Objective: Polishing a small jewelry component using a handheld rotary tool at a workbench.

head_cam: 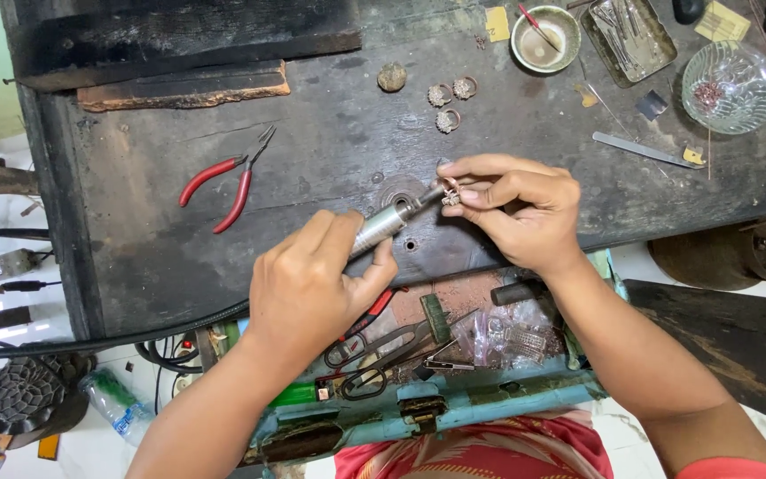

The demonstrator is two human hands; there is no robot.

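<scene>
- Left hand (308,284): closed around a metal rotary handpiece (387,222), tip angled up-right; a black cable (90,341) trails off to the left.
- Right hand (520,208): fingertips pinched on a small ring (450,195), touching the tool tip, above the dark workbench (152,257) near its front edge.
- Three similar rings (450,99) lie farther back, well apart.
- Red-handled pliers (223,182) lie left, bare bench surface around them.
- Yellow paper tags (496,23) lie at the rear edge, beside a ceramic bowl (543,40).
</scene>
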